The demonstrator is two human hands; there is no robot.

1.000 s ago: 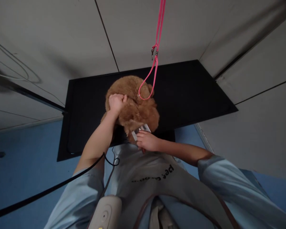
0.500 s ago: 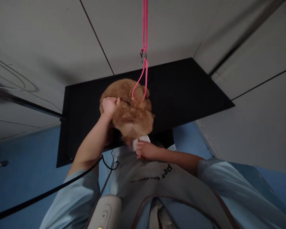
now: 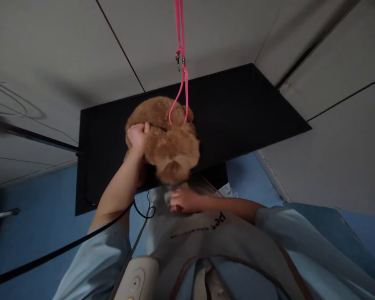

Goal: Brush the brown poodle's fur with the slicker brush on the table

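Note:
A brown curly-coated dog is on a black table, close to its near edge. My left hand is closed on the fur at the dog's left side as I see it. Just below the dog's near end, my right hand is closed around a grooming brush. The brush's brown handle pokes out under my fingers; its head is blurred and mostly hard to make out. Over the dog's back hangs a pink loop leash with a metal clip.
A black cable or bar crosses at lower left. A light-coloured device hangs against my grey apron. Pale panelled walls surround the table, and the floor is blue.
My right hand has drawn slightly back from the dog, and the brush head has turned so its white face no longer shows. My left hand keeps its grip.

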